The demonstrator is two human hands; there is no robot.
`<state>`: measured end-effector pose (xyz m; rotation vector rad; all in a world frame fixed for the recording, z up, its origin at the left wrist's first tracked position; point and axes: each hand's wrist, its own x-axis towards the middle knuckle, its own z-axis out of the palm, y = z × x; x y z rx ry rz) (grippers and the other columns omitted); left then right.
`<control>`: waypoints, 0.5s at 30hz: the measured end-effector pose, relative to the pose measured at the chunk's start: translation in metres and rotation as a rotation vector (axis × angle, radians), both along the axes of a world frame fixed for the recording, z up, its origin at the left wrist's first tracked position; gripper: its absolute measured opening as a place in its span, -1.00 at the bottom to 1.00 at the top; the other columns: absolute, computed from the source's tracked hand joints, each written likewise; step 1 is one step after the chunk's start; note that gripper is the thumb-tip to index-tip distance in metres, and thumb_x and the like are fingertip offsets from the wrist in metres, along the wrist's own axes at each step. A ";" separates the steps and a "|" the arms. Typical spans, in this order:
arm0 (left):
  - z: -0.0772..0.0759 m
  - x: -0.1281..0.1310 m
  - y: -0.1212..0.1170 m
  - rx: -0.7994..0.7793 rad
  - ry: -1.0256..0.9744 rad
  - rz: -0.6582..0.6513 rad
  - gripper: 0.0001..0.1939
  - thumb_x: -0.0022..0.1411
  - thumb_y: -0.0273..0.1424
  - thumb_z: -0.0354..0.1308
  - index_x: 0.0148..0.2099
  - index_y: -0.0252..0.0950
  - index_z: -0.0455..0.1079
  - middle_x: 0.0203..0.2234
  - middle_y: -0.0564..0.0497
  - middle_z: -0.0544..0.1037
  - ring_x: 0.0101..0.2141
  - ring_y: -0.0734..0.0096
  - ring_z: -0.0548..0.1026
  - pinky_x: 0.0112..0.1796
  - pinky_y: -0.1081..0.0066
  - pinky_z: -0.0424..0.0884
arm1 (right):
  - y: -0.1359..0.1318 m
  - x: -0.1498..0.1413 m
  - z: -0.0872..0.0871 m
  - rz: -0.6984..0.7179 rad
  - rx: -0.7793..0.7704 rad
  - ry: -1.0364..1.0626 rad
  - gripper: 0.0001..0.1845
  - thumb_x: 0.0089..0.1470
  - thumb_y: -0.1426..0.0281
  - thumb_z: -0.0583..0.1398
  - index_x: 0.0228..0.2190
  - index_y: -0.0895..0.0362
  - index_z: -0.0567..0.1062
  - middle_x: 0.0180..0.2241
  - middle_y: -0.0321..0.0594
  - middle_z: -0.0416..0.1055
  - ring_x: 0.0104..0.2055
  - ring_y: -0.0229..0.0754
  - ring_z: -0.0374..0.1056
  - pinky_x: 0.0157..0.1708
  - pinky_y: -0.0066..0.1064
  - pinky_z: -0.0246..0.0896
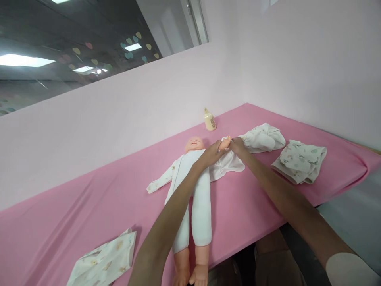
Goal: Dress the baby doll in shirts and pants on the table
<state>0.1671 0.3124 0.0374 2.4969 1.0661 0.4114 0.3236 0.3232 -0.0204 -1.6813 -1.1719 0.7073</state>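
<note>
A baby doll (201,214) lies on its back on the pink-covered table, its head toward the wall and its bare feet at the near edge. A white printed baby shirt (228,165) is spread under it; one sleeve (162,182) covers the doll's arm on the left side of the view. My left hand (212,154) is closed around the doll's other forearm, with the small bare doll hand (225,143) sticking up past my fingers. Beside it, my right hand (238,147) is closed in a pinch on the shirt's white fabric; its fingertips are partly hidden.
Crumpled white baby clothing (263,138) and a folded printed garment (300,161) lie to the right. A pump bottle (210,120) stands by the wall. Another printed cloth (104,260) is at the near left. The pink table cover (98,198) has creases on its left side.
</note>
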 end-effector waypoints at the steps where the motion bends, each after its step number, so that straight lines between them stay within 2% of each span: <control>1: -0.001 0.001 0.001 -0.014 0.028 0.010 -0.61 0.32 -0.04 -0.09 -0.12 -0.26 0.27 -0.23 -0.04 0.49 -0.27 0.29 0.43 -0.29 0.35 0.29 | 0.000 0.000 0.001 -0.010 0.010 0.052 -0.89 -0.05 0.40 0.09 -0.56 0.14 0.32 -0.59 -0.32 0.28 -0.47 -0.25 0.25 -0.48 -0.47 0.11; 5: -0.004 0.003 0.004 -0.034 0.140 0.113 -0.55 0.31 -0.01 -0.10 -0.06 -0.29 0.29 -0.13 -0.11 0.51 -0.19 0.21 0.47 -0.23 0.35 0.31 | 0.002 -0.002 0.003 -0.095 0.056 0.197 -0.95 -0.13 0.45 0.04 -0.58 0.12 0.26 -0.65 -0.41 0.12 -0.56 -0.32 0.10 -0.57 -0.48 0.03; 9: -0.010 0.005 0.012 -0.018 0.224 0.109 -0.53 0.30 -0.07 -0.10 0.03 -0.31 0.30 -0.07 -0.18 0.52 -0.11 0.13 0.48 -0.17 0.33 0.33 | 0.001 -0.004 0.007 -0.158 0.150 0.229 -0.93 -0.20 0.45 0.04 -0.54 0.13 0.31 -0.58 -0.38 0.22 -0.50 -0.30 0.14 -0.50 -0.47 0.05; 13: -0.018 0.008 0.021 -0.018 0.299 0.127 -0.52 0.28 -0.09 -0.09 0.04 -0.34 0.30 -0.05 -0.24 0.51 -0.09 0.02 0.48 -0.17 0.27 0.35 | -0.007 -0.004 0.012 -0.100 0.301 0.075 -0.85 -0.19 0.43 0.06 -0.48 0.13 0.38 -0.47 -0.34 0.37 -0.37 -0.24 0.23 -0.36 -0.44 0.09; 15: -0.020 0.010 0.024 -0.017 0.284 0.155 -0.50 0.29 -0.07 -0.10 0.05 -0.35 0.29 -0.05 -0.26 0.51 -0.07 -0.01 0.48 -0.17 0.25 0.35 | -0.013 -0.006 0.013 -0.054 0.317 -0.030 -0.85 -0.15 0.40 0.06 -0.46 0.12 0.39 -0.46 -0.32 0.39 -0.36 -0.21 0.24 -0.34 -0.41 0.08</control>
